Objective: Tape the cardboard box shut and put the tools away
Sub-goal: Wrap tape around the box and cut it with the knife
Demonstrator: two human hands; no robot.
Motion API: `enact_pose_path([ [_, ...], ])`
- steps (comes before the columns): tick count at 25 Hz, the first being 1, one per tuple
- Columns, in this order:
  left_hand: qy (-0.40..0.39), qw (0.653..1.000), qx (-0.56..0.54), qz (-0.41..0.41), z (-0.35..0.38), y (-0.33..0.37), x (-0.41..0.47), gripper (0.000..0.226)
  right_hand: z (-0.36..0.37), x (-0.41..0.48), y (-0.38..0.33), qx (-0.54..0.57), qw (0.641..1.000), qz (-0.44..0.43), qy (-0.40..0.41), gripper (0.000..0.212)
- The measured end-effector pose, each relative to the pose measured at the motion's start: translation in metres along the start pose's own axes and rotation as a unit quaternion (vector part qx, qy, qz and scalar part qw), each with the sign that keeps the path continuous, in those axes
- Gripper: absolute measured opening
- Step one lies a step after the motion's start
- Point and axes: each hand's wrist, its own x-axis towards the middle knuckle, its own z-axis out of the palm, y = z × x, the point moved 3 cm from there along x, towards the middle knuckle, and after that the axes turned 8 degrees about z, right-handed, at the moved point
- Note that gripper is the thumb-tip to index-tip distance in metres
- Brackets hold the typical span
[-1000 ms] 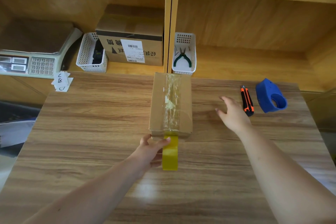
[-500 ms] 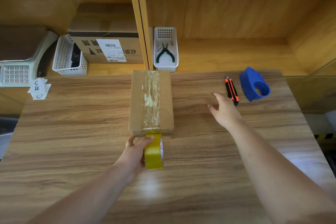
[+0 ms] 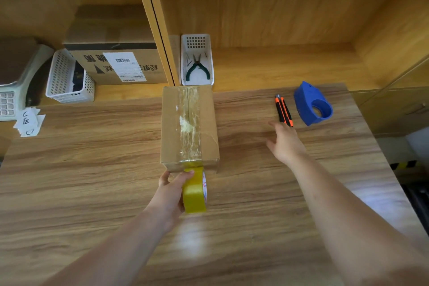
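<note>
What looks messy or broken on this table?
The tape strip along the top of the cardboard box is wrinkled, with a crumpled whitish lump near its middle. A crease also runs across the box's right flap near the front corner.

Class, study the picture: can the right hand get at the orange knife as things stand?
Probably yes. The right hand is open, fingertips at the near end of the knife, and nothing lies between them. The tape holder sits apart from it.

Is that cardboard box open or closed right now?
Closed: the cardboard box has both top flaps lying flat, with tape running along their seam.
</note>
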Motion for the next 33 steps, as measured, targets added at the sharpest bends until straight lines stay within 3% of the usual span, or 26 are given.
enact_pose_path([
  [23,-0.009,1.000,0.028,0.005,0.041,0.012,0.011,0.073,0.020,0.064,0.035,-0.071,0.992,0.104,-0.024,0.072],
  [27,-0.014,0.999,0.032,-0.003,0.041,0.009,0.010,0.077,0.022,0.081,0.041,0.023,0.987,0.158,0.022,0.066],
  [30,-0.029,0.999,0.021,-0.006,0.039,0.006,0.011,0.095,0.024,0.094,0.045,0.021,0.980,0.190,0.063,0.053],
  [33,-0.033,0.999,0.012,-0.001,0.039,0.006,0.010,0.100,0.026,0.101,0.042,0.028,0.973,0.211,0.094,0.049],
])
